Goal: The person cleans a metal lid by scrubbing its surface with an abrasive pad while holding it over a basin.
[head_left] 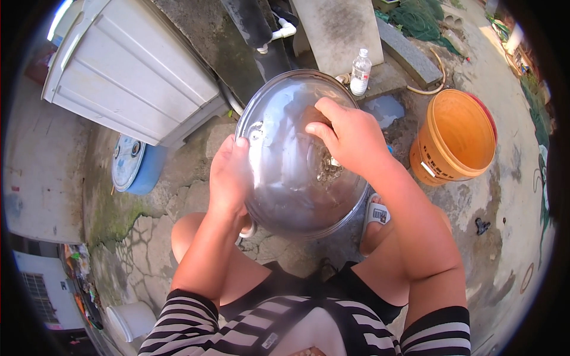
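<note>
A large, shiny round metal basin [279,184] is held tilted above the ground between my knees. My left hand [228,172] is closed on its left rim, thumb lying over the edge. Over the upper right of the basin is my right hand [350,133], its fingers curled and thumb bent against or just above the metal. Whatever those fingers hold, if anything, is hidden. A rough, glittering brownish patch shows on the metal below the right hand; whether it is a reflection or a thing I cannot tell.
A clear plastic bottle [360,72] stands beyond the basin. To the right is an orange bucket [424,154]. A large white plastic bin [136,71] and a blue drum [145,169] stand at left, a white bucket [133,320] lower left. A concrete slab [409,56] lies at the back.
</note>
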`<state>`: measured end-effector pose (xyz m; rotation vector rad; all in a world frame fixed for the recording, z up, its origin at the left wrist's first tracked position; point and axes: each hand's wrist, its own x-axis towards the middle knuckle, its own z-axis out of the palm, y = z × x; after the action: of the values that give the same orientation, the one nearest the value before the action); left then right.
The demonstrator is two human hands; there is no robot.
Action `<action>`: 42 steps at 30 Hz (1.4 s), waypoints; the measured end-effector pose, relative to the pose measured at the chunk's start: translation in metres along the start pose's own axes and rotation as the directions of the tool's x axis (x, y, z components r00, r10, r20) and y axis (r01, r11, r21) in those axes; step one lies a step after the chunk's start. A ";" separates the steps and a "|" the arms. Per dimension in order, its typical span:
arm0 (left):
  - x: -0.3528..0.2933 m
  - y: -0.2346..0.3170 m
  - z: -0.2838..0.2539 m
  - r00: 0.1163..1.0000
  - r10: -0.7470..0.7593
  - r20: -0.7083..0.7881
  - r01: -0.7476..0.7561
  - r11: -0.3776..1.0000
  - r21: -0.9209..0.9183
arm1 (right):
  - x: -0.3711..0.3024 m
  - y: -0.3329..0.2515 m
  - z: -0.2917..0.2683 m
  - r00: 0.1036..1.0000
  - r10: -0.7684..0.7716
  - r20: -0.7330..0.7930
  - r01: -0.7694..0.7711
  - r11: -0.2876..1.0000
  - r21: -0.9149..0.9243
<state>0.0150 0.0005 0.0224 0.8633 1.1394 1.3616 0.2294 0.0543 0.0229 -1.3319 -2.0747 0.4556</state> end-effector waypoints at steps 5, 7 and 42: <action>0.000 0.000 0.002 1.000 0.005 0.015 -0.006 1.000 0.018 | 0.001 0.000 0.003 0.999 -0.030 -0.030 0.029 0.999 -0.017; 0.003 -0.002 -0.004 0.996 0.042 0.078 -0.036 0.996 -0.080 | 0.005 -0.001 -0.001 1.000 0.015 0.000 -0.015 1.000 -0.016; -0.005 0.000 0.003 0.997 0.070 0.035 -0.071 0.997 0.012 | -0.001 0.001 0.010 0.996 0.061 -0.065 -0.060 0.998 0.007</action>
<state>0.0182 -0.0038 0.0235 0.9415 1.1015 1.3926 0.2238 0.0537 0.0148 -1.3917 -1.9836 0.4372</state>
